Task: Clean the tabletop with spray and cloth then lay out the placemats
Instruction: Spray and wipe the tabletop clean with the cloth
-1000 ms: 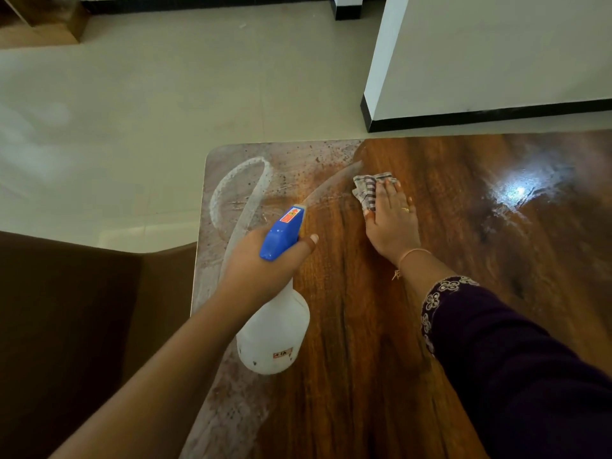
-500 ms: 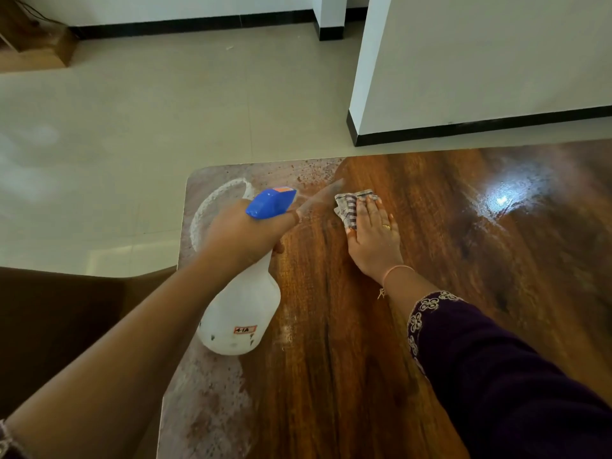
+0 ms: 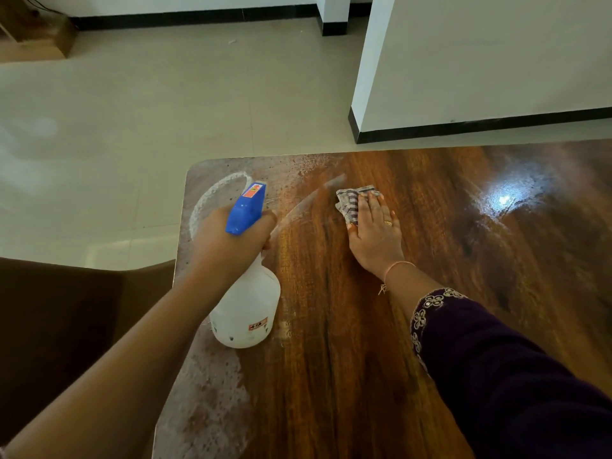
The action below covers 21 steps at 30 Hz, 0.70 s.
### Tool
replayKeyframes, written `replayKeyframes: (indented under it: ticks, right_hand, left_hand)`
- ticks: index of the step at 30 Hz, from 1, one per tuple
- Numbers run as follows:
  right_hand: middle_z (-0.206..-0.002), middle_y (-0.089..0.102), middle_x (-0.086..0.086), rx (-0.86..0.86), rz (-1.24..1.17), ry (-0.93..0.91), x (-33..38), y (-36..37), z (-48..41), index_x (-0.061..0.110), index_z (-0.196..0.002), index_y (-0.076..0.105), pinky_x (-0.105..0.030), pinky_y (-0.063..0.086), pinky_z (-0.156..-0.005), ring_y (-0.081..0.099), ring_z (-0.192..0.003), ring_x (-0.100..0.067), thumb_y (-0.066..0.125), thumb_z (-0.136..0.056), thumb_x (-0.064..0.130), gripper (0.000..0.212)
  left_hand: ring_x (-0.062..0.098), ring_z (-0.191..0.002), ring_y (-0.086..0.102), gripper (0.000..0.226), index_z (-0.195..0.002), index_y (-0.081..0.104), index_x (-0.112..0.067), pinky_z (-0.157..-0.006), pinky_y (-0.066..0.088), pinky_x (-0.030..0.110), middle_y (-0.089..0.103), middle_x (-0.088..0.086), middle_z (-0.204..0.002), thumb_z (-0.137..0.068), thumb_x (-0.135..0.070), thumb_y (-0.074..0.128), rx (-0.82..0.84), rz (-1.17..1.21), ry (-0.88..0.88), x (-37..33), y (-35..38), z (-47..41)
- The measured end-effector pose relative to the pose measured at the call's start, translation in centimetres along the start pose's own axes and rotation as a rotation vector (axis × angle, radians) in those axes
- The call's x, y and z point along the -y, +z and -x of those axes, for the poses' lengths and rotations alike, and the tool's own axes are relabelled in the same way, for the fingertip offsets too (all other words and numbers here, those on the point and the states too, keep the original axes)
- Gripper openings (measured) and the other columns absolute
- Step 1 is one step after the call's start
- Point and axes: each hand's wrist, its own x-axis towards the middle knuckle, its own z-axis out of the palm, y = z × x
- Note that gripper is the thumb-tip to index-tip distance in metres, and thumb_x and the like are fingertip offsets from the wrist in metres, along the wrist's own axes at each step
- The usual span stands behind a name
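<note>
Now the left hand [image 3: 228, 246] grips the spray bottle [image 3: 246, 309] in the middle of the frame, over the dusty end of the table [image 3: 463, 276]. Just right of it, the right hand [image 3: 376, 233] lies flat, pressing the striped cloth [image 3: 349, 202] onto the wood.

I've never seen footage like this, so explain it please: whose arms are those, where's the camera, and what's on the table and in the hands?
There is no machine here. The arms belong to a person, and the single camera sits on that person's head, looking forward and down, so you see the hands as they would. The left hand grips a white spray bottle with a blue head, over the table's left end. The right hand lies flat, its fingers pressing a striped cloth onto the wooden table. White smears cover the table's left part, while the right part shines. A brown chair stands at the left. No placemats are in view.
</note>
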Motion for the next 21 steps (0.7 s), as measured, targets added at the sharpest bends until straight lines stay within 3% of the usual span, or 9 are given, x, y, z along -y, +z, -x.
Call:
replayKeyframes:
  ticks: [3, 10, 13, 16, 19, 21]
  right_hand:
    - [-0.161, 0.004, -0.009, 0.006, 0.001, 0.005, -0.1, -0.1, -0.1, 0.013, -0.152, 0.009, -0.046, 0.001, -0.118, -0.002, -0.148, -0.026, 0.033, -0.101, 0.031, 0.06]
    - [-0.161, 0.002, -0.01, 0.024, 0.001, 0.039, 0.4, -0.4, -3.1, 0.013, -0.152, 0.006, -0.047, 0.002, -0.117, -0.003, -0.148, -0.028, 0.032, -0.101, 0.032, 0.061]
    - [-0.16, 0.002, -0.011, -0.011, -0.021, 0.143, 1.8, -0.5, -5.2, 0.012, -0.153, 0.006, -0.048, 0.003, -0.117, -0.002, -0.147, -0.03, 0.035, -0.1, 0.032, 0.063]
    - [-0.16, 0.001, -0.012, -0.015, -0.034, 0.262, 4.7, -0.2, -6.1, 0.012, -0.153, 0.004, -0.049, 0.001, -0.118, -0.003, -0.147, -0.033, 0.037, -0.098, 0.033, 0.067]
    - [-0.16, -0.002, -0.01, 0.021, -0.02, 0.086, 9.5, 1.1, -5.8, 0.014, -0.153, 0.001, -0.05, -0.001, -0.117, -0.006, -0.147, -0.032, 0.04, -0.097, 0.034, 0.071]
    - [-0.161, -0.005, -0.009, 0.069, -0.017, -0.091, 12.9, 2.0, -4.9, 0.014, -0.153, -0.002, -0.049, -0.003, -0.117, -0.008, -0.147, -0.03, 0.04, -0.097, 0.033, 0.071]
  left_hand:
    - [0.031, -0.075, 0.068, 0.02, -0.082, 0.058, -0.01, -0.073, 0.055, 0.042, 0.066, 0.002, -0.068, -0.09, -0.028, 0.054, -0.035, 0.056, 0.008, 0.4, -0.4, 0.0]
    - [0.034, -0.073, 0.066, 0.018, -0.079, 0.059, -0.008, -0.071, 0.055, 0.045, 0.066, 0.018, -0.076, -0.087, -0.024, 0.055, -0.132, 0.122, 0.035, 1.1, 0.7, 1.2]
    - [0.01, -0.055, 0.063, 0.016, -0.074, 0.057, -0.012, -0.065, 0.052, 0.035, 0.063, 0.004, -0.063, -0.086, -0.023, 0.056, -0.156, 0.206, -0.035, 1.6, 0.4, 0.9]
    - [0.008, -0.055, 0.062, 0.013, -0.084, 0.06, -0.008, -0.061, 0.048, 0.029, 0.062, 0.0, -0.065, -0.085, -0.02, 0.055, -0.171, 0.262, -0.082, 2.2, 0.1, 0.2]
    - [0.011, -0.055, 0.063, 0.014, -0.083, 0.06, -0.006, -0.056, 0.047, 0.026, 0.062, 0.004, -0.063, -0.084, -0.019, 0.055, -0.187, 0.259, -0.069, 2.1, 0.1, 0.3]
    - [0.03, -0.062, 0.063, 0.012, -0.078, 0.057, -0.006, -0.057, 0.051, 0.034, 0.063, 0.02, -0.071, -0.083, -0.018, 0.057, -0.2, 0.256, -0.038, 1.9, 0.6, 0.7]
